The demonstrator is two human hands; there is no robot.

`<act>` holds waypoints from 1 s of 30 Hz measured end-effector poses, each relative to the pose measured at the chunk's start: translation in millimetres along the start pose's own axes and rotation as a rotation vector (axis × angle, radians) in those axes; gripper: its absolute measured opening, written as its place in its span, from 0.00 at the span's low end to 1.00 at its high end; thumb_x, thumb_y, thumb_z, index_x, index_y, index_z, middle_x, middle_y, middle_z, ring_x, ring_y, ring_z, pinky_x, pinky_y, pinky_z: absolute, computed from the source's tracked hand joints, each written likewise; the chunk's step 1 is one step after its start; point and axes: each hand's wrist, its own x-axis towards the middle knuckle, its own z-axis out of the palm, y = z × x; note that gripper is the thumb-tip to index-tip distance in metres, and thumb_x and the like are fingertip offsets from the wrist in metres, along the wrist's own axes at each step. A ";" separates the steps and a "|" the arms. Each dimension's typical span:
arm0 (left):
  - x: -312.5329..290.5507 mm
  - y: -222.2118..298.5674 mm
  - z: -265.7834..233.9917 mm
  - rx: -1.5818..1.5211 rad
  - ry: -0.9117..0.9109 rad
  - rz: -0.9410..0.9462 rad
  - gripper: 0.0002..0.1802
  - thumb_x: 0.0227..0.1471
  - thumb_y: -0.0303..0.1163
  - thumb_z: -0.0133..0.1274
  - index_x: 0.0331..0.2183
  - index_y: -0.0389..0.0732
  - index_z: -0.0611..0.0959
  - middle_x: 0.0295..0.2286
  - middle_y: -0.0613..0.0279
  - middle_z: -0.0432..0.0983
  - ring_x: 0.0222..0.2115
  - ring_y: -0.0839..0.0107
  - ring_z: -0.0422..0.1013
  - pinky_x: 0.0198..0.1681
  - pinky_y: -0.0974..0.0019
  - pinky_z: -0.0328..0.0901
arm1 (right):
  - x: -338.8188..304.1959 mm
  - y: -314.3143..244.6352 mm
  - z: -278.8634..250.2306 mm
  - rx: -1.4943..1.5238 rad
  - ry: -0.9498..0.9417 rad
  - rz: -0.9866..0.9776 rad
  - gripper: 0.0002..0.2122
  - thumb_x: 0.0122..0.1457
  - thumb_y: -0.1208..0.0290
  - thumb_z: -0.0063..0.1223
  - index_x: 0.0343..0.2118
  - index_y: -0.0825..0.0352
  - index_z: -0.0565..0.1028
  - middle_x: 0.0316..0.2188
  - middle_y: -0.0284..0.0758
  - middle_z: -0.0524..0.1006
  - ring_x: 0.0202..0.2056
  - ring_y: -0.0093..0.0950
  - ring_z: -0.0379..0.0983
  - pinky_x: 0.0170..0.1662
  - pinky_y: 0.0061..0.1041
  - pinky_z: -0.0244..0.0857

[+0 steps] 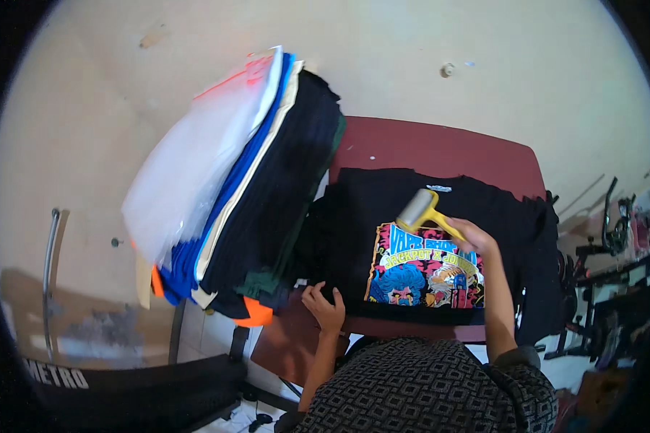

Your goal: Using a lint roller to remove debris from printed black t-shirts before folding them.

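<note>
1. Right hand point(477, 237): fingers wrapped round the yellow handle of a lint roller point(417, 210).
2. Left hand point(326, 310): fingers loosely spread, nothing clasped, at the lower-left edge of a black T-shirt point(355, 216).
3. Roller head was over the upper left of the colourful print point(427, 273); couldn't tell if touching.
4. Shirt lay spread on the maroon counter point(440, 144).
5. Left of it: tall, leaning stack of folded garments point(267, 195), clear plastic packaging point(191, 159) at its outer side.

Soft light washes the wall point(383, 58) at 12 o'clock, shadow dims it at 8, plastic film point(188, 166) shines at 10, and fisheye distortion bows the edges.
</note>
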 end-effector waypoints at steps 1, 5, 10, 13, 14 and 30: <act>-1.1 1.1 -3.6 0.049 0.002 0.003 0.17 0.42 0.32 0.52 0.35 0.36 0.71 0.36 0.50 0.61 0.37 0.53 0.59 0.41 0.55 0.53 | 27.9 -5.3 11.5 -0.047 -0.006 -0.010 0.19 0.58 0.51 0.37 0.36 0.64 0.69 0.08 0.24 0.60 0.04 0.13 0.48 0.05 0.14 0.38; -7.6 -9.0 -10.9 0.076 0.012 -0.070 0.19 0.42 0.36 0.52 0.36 0.35 0.71 0.37 0.49 0.62 0.37 0.52 0.59 0.40 0.55 0.54 | 98.0 -33.2 60.3 0.100 0.067 -0.036 0.22 0.54 0.45 0.38 0.34 0.63 0.68 0.09 0.24 0.59 0.05 0.11 0.44 0.06 0.13 0.34; -10.3 3.9 -4.3 0.192 -0.065 0.008 0.21 0.46 0.41 0.49 0.37 0.34 0.70 0.36 0.50 0.65 0.37 0.53 0.61 0.39 0.56 0.54 | 84.4 -13.1 58.0 0.125 0.056 -0.029 0.19 0.53 0.45 0.41 0.31 0.60 0.66 0.11 0.25 0.59 0.05 0.14 0.46 0.06 0.14 0.36; -8.5 -3.7 -6.4 0.132 -0.053 -0.074 0.20 0.48 0.42 0.47 0.37 0.35 0.71 0.35 0.51 0.66 0.36 0.54 0.61 0.39 0.57 0.55 | 18.6 17.3 27.0 0.047 -0.007 -0.071 0.14 0.55 0.52 0.43 0.32 0.59 0.66 0.15 0.24 0.62 0.08 0.14 0.55 0.08 0.13 0.44; -9.8 -5.8 -6.4 0.134 -0.054 -0.079 0.20 0.48 0.42 0.47 0.37 0.35 0.71 0.35 0.51 0.66 0.36 0.54 0.61 0.39 0.57 0.55 | -9.0 27.1 13.9 -0.011 0.043 -0.056 0.15 0.55 0.53 0.43 0.35 0.61 0.67 0.16 0.24 0.64 0.10 0.14 0.56 0.09 0.12 0.46; -10.9 -9.5 1.7 0.075 0.001 -0.086 0.11 0.51 0.36 0.44 0.33 0.38 0.72 0.34 0.53 0.67 0.35 0.55 0.63 0.38 0.57 0.56 | -68.6 23.8 -36.5 -0.200 0.010 0.004 0.16 0.52 0.56 0.48 0.36 0.64 0.72 0.16 0.25 0.69 0.11 0.13 0.60 0.10 0.12 0.47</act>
